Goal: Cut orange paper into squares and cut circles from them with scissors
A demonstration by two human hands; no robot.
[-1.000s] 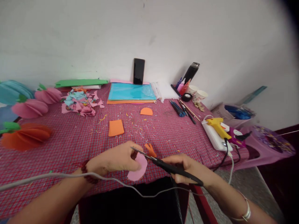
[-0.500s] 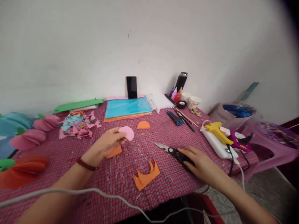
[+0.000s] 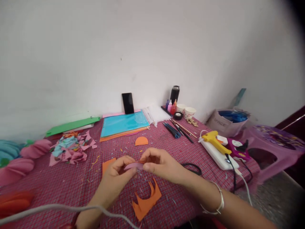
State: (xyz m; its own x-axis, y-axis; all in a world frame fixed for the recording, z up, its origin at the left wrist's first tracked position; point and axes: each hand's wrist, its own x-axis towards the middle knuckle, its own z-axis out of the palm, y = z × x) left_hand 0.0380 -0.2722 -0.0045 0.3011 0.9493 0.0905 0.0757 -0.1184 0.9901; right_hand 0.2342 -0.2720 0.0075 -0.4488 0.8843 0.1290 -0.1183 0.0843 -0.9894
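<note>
Between my two hands is a pink paper piece [image 3: 133,166], seen nearly edge-on and bowed. The fingers and thumb of my left hand [image 3: 116,176] pinch its left end. My right hand [image 3: 164,165] pinches its right end with thumb and fingertips. Black scissor handles [image 3: 192,168] show on the table beyond my right wrist; the forearm hides the blades. A jagged orange paper offcut [image 3: 148,203] lies below my hands. Behind them rests a half-round orange paper piece [image 3: 141,141], and another orange paper sheet [image 3: 107,164] is partly covered by my left hand.
Coloured paper scraps [image 3: 71,146] and folded paper pumpkins [image 3: 16,168] occupy the left. Blue sheets [image 3: 124,124] and a phone [image 3: 128,103] stand at the wall. A yellow glue gun [image 3: 216,141] sits on a white power strip [image 3: 216,152] at right. A white cable [image 3: 71,207] crosses the foreground.
My right hand has let go of the scissors and moved left to grip the pink paper. My left hand has turned the paper from face-on to edge-on. The camera view has shifted.
</note>
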